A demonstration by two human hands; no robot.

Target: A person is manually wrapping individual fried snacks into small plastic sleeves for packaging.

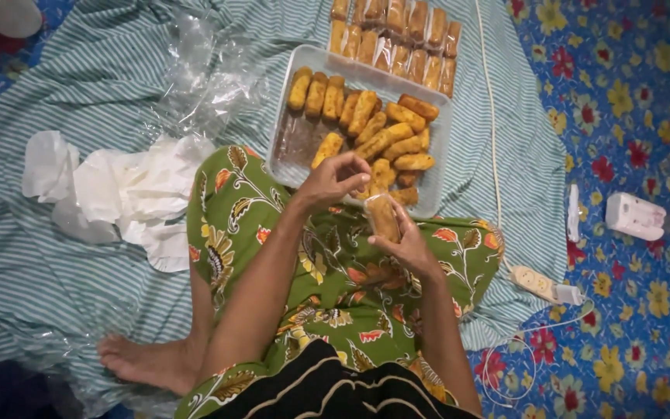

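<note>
I sit cross-legged on a striped cloth (79, 77). My right hand (409, 244) holds a golden fried roll in a clear plastic wrapper (382, 215) upright over my lap. My left hand (335, 178) is just left of it, fingers pinched at the wrapper's top end. Right in front of my knees lies a clear rectangular tray (292, 147) with several unwrapped fried rolls (397, 143). Beyond the tray sit two rows of wrapped rolls (397, 35).
Crumpled white paper sheets (126, 194) and clear plastic wrappers (203, 77) lie to the left. A white power strip (540, 283) with a cord and a white device (635, 215) rest on the flowered blue mat (637, 116) at right. My bare foot (149, 361) shows bottom left.
</note>
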